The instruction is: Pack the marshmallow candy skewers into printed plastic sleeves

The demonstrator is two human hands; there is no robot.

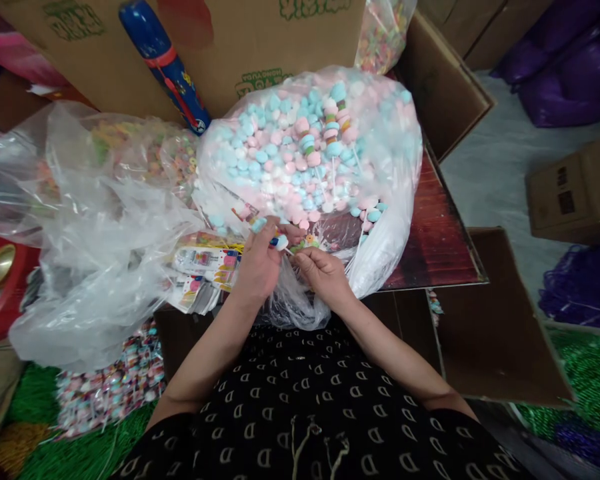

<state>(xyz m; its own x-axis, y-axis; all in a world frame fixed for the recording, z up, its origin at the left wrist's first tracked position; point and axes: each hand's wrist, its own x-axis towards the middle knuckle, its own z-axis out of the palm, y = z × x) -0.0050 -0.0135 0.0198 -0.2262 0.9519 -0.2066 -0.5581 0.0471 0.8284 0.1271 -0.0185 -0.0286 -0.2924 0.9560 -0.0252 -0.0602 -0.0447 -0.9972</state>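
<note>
My left hand (259,267) is closed around a candy skewer (281,242) with blue and white sweets on it. The fingers of my right hand (326,275) pinch the thin white stick at its lower end. Just beyond both hands lies a large clear bag (405,167) full of pink, blue and white candies (273,140). Several threaded candy skewers (307,141) rest on top of these candies. Beside my left wrist is a stack of printed packets (205,260). Crumpled clear plastic (300,303) hangs at the table edge below my hands.
A blue cylindrical flask (165,67) leans against a big cardboard box (260,40). Another clear bag (100,220) with colourful rings spreads on the left. Wrapped skewers (115,380) lie low at left. An open carton (500,320) stands right of the dark red table (430,247).
</note>
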